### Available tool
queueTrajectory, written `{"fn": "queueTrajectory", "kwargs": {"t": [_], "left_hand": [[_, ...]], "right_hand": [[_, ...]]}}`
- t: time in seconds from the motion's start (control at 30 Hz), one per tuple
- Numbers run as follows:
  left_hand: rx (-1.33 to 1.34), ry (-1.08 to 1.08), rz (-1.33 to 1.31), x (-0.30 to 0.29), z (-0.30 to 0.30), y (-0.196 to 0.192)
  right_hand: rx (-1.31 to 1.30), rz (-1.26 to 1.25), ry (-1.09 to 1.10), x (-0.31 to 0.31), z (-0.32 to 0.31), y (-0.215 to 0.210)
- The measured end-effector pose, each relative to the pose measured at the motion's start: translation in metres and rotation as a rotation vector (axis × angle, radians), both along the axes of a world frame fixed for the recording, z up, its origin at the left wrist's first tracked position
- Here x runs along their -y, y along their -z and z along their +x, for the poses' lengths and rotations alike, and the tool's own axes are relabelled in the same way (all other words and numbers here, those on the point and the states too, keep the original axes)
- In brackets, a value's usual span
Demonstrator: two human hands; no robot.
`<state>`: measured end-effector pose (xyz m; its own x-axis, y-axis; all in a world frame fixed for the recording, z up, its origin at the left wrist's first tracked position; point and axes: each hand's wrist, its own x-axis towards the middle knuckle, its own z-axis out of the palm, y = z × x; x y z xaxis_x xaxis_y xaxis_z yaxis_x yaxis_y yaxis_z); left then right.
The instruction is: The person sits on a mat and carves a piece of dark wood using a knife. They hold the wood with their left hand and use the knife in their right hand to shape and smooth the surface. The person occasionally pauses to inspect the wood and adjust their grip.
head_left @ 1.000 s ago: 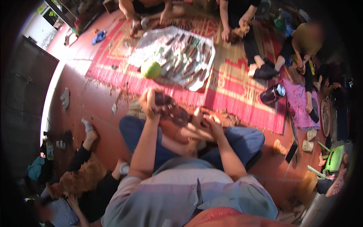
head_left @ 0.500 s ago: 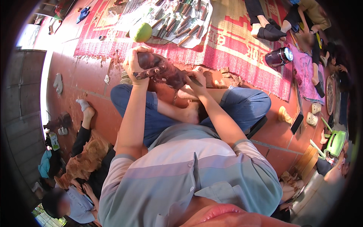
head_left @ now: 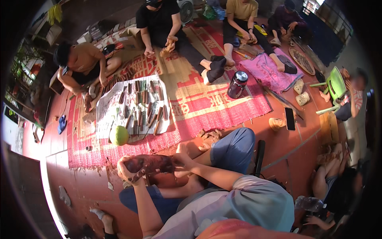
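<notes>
Dark reddish wood block [head_left: 149, 163] gripped by left hand [head_left: 126, 170], right hand [head_left: 180, 164], elbows bent.

You're seeing one screen: a dark phone [head_left: 290, 118] lying face up on the red floor, just beside a sandal [head_left: 275, 124].

I see a dark reddish-brown wood block [head_left: 149, 163], rough, matt, carved-looking surface, w/ my left hand [head_left: 126, 171] and right hand [head_left: 181, 162] on it. Red woven mat [head_left: 207, 103]: coarse, matt weave. White paper sheet [head_left: 107, 107], creased, under brown wooden-handled tools [head_left: 147, 107]. Green round fruit [head_left: 119, 135], smooth, slight sheen. Dark metal flask [head_left: 237, 85], glossy. Floor tiles [head_left: 85, 191] red, semi-gloss.
</notes>
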<state>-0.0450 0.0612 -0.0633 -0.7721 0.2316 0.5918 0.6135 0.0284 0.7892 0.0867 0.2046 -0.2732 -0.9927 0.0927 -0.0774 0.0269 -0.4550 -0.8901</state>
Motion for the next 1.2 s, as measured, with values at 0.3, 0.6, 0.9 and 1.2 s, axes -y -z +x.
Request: {"fn": "queueTrajectory", "kwargs": {"t": [0.3,0.6,0.9,1.2], "left_hand": [[0.003,-0.049,-0.106,-0.001,0.009,-0.016],[0.180,-0.066,-0.021,-0.008,0.003,-0.010],[0.198,-0.014,0.068,-0.013,0.008,-0.017],[0.003,-0.055,-0.086,-0.016,0.013,-0.024]], "right_hand": [[-0.047,0.954,0.491,-0.006,-0.002,0.001],[-0.004,0.795,0.493,-0.002,0.005,0.005],[0.076,0.927,0.571,-0.004,-0.006,0.005],[-0.109,1.027,0.758,-0.004,0.014,-0.016]]}}
